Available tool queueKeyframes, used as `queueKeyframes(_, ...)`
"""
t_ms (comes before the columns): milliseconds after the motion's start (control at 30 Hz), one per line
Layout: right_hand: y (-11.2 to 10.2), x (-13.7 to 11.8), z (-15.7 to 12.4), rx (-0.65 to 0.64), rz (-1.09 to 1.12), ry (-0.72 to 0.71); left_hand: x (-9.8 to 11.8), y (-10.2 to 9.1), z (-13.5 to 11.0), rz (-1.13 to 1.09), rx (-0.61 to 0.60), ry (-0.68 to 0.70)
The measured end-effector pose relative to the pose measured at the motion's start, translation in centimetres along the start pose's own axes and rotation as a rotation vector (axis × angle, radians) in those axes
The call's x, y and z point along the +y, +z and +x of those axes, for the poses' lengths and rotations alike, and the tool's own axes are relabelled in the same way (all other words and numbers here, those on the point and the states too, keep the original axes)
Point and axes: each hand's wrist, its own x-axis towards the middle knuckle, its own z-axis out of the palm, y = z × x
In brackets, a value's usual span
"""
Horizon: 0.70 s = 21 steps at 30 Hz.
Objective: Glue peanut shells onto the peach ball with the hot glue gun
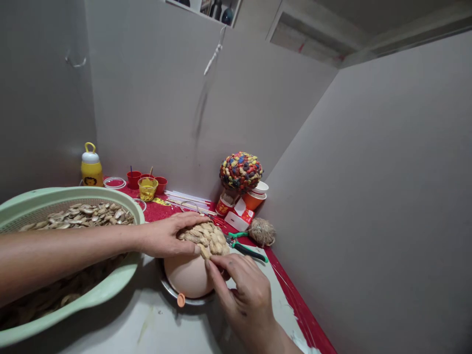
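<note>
A peach balloon [187,278] rests in a metal bowl [170,291], its top covered with glued peanut shells [207,237]. My left hand [166,236] lies over the shell patch, fingers curved and pressing on it. Below it, my right hand [241,285] reaches up with fingertips pinched on a shell at the patch's lower edge. The balloon's knotted orange neck [180,299] hangs over the bowl's front rim.
A pale green basket [110,287] of peanut shells fills the left. Green-handled pliers [246,248], a twine ball [261,231], a coloured shell ball [241,171] on paper cups, small paint cups [147,188] and a yellow bottle [91,167] stand behind. Walls close in at the back and right.
</note>
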Motion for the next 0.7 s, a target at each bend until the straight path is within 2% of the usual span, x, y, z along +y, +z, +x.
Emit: queueKeyframes(700,0.82,0.20,0.14,-0.012,0.010,0.011,0.40,0.16,0.21,-0.023,0.060,0.021)
